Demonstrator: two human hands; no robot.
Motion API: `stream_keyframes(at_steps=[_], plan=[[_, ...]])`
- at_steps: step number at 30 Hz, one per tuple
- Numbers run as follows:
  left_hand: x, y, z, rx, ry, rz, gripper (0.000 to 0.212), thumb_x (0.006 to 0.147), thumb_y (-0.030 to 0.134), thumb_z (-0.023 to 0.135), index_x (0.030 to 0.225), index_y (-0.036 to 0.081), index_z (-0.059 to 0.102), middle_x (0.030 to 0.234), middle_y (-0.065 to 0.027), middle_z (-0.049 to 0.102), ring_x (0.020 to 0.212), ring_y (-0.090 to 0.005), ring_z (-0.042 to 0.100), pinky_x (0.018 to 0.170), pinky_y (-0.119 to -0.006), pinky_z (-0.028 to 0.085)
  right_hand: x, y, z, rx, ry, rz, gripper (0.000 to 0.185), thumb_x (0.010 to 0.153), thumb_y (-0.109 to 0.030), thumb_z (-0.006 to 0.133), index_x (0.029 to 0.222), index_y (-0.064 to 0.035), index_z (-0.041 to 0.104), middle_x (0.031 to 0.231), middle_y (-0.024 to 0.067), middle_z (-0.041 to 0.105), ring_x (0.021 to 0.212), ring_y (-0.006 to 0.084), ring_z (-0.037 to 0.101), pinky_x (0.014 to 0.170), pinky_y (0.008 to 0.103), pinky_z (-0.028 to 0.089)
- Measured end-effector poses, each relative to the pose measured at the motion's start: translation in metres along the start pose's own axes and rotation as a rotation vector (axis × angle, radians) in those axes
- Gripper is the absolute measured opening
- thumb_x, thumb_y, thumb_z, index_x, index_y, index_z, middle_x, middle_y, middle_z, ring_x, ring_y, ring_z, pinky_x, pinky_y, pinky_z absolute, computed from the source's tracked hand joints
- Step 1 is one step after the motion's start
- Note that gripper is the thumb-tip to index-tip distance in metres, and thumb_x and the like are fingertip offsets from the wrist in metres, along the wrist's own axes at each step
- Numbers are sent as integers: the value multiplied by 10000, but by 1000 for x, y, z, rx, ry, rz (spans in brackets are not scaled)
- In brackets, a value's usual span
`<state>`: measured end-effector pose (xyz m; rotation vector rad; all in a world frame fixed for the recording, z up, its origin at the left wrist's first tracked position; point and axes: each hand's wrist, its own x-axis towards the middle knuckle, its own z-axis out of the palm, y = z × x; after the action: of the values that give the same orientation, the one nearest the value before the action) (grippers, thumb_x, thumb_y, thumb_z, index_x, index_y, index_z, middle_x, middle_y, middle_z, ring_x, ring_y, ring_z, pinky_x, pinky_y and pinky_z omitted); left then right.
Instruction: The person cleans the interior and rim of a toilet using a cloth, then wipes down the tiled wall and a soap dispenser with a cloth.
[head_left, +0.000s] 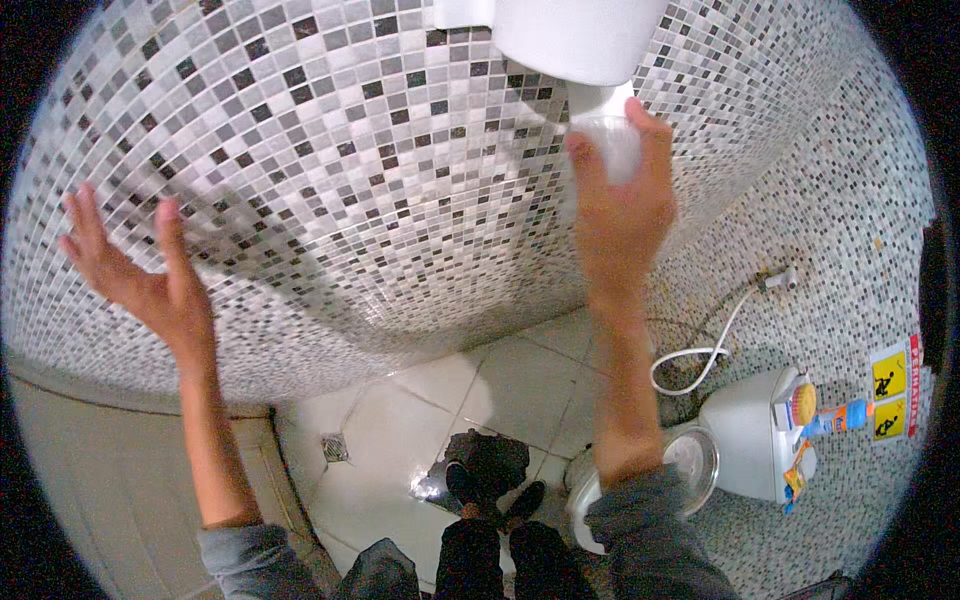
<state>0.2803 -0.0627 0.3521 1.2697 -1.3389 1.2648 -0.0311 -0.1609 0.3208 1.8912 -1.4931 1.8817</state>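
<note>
My left hand (142, 289) is raised in the air at the left, fingers apart, with nothing in it, before the mosaic-tiled wall (315, 150). At the upper right my right hand (626, 199) has its thumb and fingers around a whitish, blurred object (622, 154); what it is cannot be told. Just above it is a white, smooth fixture (577, 37) with a rounded lower edge, cut off by the top of the picture. A white strip (615, 101) shows between the fixture and the hand, and whether it joins the held object is unclear.
A toilet cistern (739, 435) carries a round-headed brush (804, 405), a blue bottle (836, 418) and an orange packet (799, 472). My right sleeve partly hides the toilet bowl (694, 469). A white hose (675, 386) hangs from a wall tap (780, 279). A floor drain (334, 448) lies left of my feet.
</note>
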Motion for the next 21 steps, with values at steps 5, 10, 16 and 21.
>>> stream_keyframes(at_steps=[5, 10, 16, 21], plan=[[-18, -56, 28, 101, 5, 168, 640, 899, 359, 568, 1410, 64, 322, 1472, -158, 252, 1368, -331, 183, 1115, -452, 131, -57, -67, 47, 182, -117, -308, 520, 742, -82, 710, 1215, 8, 513, 1080, 176, 615, 934, 336, 606, 807, 372, 500], [-18, -52, 38, 190, 93, 193, 612, 932, 479, 437, 1383, 69, 381, 1442, -159, 318, 1328, -341, 276, 1098, -467, 197, -16, -1, 28, -113, 122, -328, 496, 769, -140, 721, 1214, -12, 543, 1107, 167, 615, 917, 306, 618, 789, 358, 501], [-26, -58, 38, 183, 29, 179, 624, 935, 469, 434, 1398, 59, 350, 1445, -183, 281, 1338, -349, 234, 1102, -472, 166, -50, -70, 28, -62, -164, -239, 470, 779, -175, 719, 1195, -24, 563, 1082, 154, 631, 877, 259, 636, 764, 333, 510], [-21, -58, 34, 178, 36, 186, 632, 925, 476, 456, 1396, 66, 357, 1452, -189, 262, 1342, -355, 222, 1101, -466, 172, -14, -12, 17, -140, -77, -293, 498, 798, -219, 620, 1255, -44, 526, 1065, 126, 612, 812, 302, 594, 684, 424, 513]])
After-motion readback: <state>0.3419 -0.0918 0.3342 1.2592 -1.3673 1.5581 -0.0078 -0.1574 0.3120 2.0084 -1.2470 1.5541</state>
